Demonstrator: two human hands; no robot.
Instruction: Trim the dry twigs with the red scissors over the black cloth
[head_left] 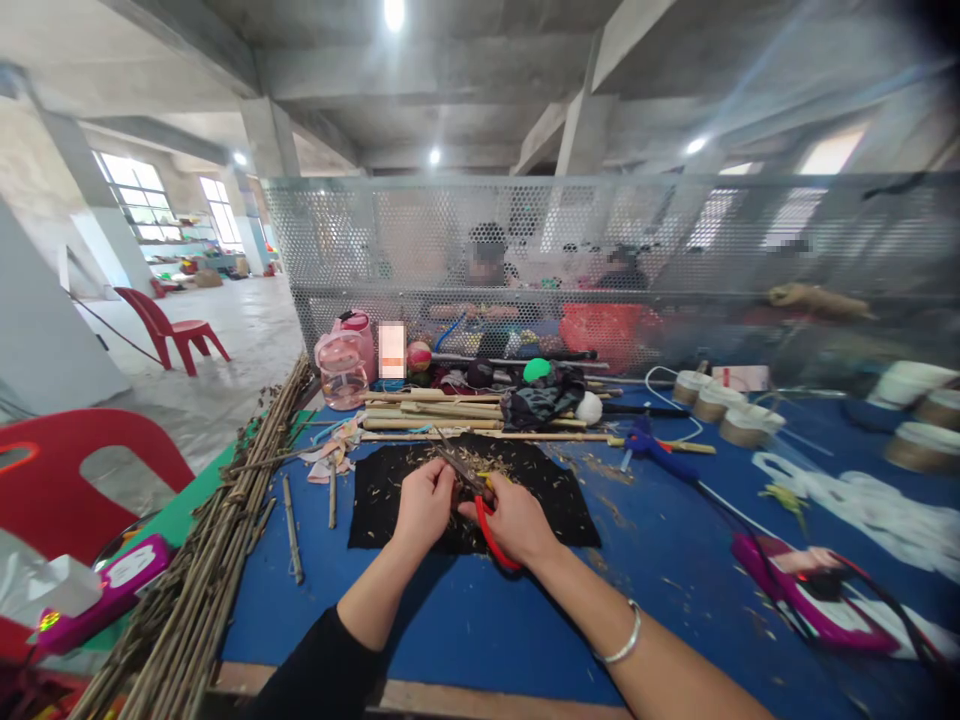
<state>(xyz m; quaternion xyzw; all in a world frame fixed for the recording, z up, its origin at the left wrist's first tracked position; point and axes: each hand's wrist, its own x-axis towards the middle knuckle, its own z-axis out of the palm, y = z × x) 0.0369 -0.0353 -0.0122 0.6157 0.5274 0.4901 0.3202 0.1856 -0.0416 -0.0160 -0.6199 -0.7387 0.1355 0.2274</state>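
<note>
The right hand (516, 515) is closed around the red handles of a pair of scissors (491, 540), and the blades point forward and to the left, above a black cloth (562, 505). The left hand (421, 505) is just beside the blades, with its thumb and fingers pressed together; I cannot tell which small thing is pinched between them. The cloth lies flat on the blue table (300, 630), and many small pale chips are scattered over it. Behind the cloth there are pale sticks (435, 408), lying across the table, and near their right end a white ball (589, 408) and a green ball (537, 370). On the left side lies a long bundle of thin brown sticks (217, 545). To the right of the cloth is a blue glue gun (652, 445), and nearer to the person, a purple power strip (817, 605).
</note>
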